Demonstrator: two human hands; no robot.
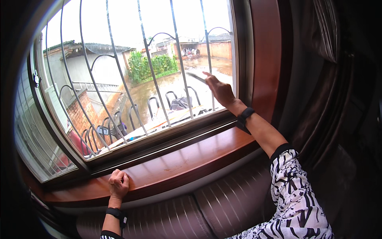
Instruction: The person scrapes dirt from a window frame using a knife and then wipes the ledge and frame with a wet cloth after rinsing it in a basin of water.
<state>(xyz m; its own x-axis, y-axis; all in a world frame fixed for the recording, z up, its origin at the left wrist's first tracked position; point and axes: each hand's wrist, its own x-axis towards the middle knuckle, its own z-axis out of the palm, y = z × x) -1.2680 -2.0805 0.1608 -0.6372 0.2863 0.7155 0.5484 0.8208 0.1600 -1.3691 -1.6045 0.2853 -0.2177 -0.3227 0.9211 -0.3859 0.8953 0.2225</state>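
Observation:
My right hand (220,89) is raised at the right side of the open-looking window space, gripping a thin, flat grey tool (197,77). The tool is blurred, so its exact kind is unclear. Its tip points left, in front of the metal window bars (182,68). On the glossy reddish-brown wooden windowsill (179,162), my left hand (118,182) rests with curled fingers. Nothing shows in that hand. Both wrists carry dark bands.
A sliding sash (47,143) with a latch (36,79) stands at left. Below the sill is a dark striped sofa back (179,218). Dark curtains (322,119) hang at right. Beyond the bars are parked vehicles, a brick wall (82,112) and a wet yard (143,92).

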